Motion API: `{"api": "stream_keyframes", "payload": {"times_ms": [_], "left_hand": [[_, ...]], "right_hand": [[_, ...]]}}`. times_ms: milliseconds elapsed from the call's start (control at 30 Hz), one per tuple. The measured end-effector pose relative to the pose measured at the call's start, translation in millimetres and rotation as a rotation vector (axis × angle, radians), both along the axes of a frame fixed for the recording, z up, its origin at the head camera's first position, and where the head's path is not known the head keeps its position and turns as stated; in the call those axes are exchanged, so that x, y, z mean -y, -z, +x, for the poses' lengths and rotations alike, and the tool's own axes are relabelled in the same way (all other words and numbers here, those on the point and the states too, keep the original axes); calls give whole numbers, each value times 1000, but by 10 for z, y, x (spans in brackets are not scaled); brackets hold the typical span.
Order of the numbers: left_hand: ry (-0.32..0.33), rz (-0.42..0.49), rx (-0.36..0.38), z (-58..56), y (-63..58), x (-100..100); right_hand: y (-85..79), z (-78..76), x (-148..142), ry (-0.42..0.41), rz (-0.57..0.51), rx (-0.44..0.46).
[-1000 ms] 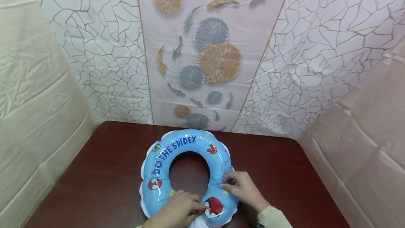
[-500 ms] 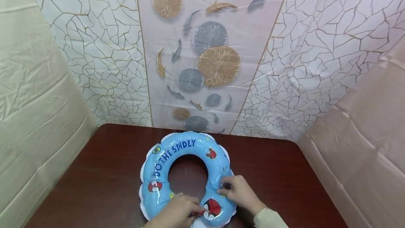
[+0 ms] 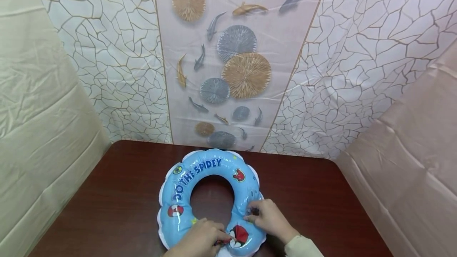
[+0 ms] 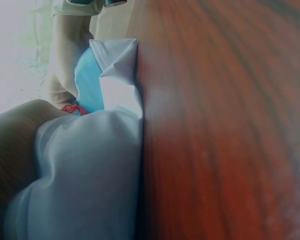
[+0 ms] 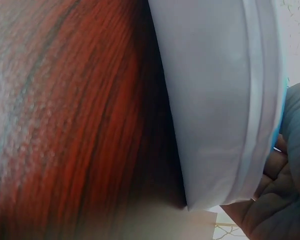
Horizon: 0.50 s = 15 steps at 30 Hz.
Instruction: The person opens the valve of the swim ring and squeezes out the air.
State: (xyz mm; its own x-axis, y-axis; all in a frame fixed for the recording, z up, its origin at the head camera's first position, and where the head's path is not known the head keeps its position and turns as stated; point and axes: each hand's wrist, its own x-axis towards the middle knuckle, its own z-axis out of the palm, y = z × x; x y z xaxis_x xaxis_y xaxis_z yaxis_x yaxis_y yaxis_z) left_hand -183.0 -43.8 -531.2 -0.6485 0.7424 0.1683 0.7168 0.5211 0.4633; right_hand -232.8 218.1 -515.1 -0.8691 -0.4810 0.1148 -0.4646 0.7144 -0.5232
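A light blue inflatable swim ring [image 3: 214,158] with "DO THE SPIDEY" lettering, red printed faces and a white scalloped edge lies on the table. My left hand [image 3: 203,236] is over its near side, index finger stretched toward a red printed face and the other fingers curled at the ring. On the ring's right side, my right hand [image 3: 269,217] has thumb and fingers bent together, pinching a small part at the surface that is mostly hidden. In the left wrist view the ring's white underside [image 4: 90,165] bulges beneath the left hand. The right wrist view shows its white side [image 5: 210,100] beside the right hand [image 5: 285,195].
The dark red-brown table [image 3: 118,193] extends around the ring on both sides. Behind it hangs a patterned cloth [image 3: 246,74] with fish and discs. Beige cloth walls [image 3: 43,130] close in the left and right.
The right hand has shifted slightly down and left along the ring, its fingers drawn closer together. The left hand stays at about the same place on the ring. The head view has tilted slightly.
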Motion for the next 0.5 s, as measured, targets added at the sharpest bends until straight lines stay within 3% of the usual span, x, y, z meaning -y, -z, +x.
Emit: {"api": "stream_keyframes", "payload": {"times_ms": [500], "left_hand": [[-22, -25, 36, 13, -13, -1]], "right_hand": [[33, -9, 14, -15, 4, 7]]}}
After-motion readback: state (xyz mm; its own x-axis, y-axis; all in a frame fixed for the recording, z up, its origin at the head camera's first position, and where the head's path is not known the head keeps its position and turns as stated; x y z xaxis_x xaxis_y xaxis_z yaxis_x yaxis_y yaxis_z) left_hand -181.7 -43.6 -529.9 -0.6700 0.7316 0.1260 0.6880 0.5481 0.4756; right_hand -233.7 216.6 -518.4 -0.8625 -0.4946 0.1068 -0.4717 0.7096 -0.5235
